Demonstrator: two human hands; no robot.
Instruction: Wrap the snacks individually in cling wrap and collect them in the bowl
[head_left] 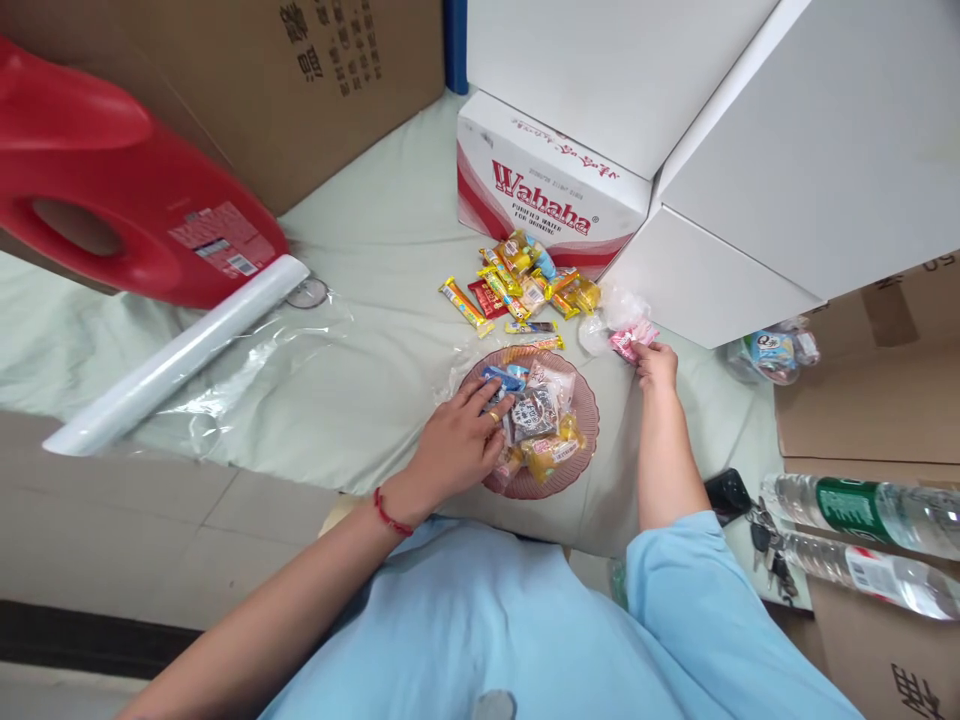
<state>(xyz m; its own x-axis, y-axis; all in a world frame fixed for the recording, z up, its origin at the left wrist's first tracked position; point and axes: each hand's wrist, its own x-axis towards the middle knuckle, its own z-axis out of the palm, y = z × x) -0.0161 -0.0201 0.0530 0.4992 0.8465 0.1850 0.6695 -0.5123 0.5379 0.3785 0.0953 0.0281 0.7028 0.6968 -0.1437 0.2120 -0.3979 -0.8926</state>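
A pink, ridged glass plate holds several wrapped snacks, among them a dark packet, a yellow packet and a blue one. My left hand rests over the plate's left side, fingers spread and touching the packets. To the right of the plate, my right hand pinches a pink snack packet beside a clear plastic bag. Behind the plate lies a pile of small snacks in yellow wrappers, with a red packet among them.
A Wahaha carton stands at the back beside white boxes. On the left are a red jug and a roll of plastic film. Water bottles, keys and a bagged bundle lie at the right.
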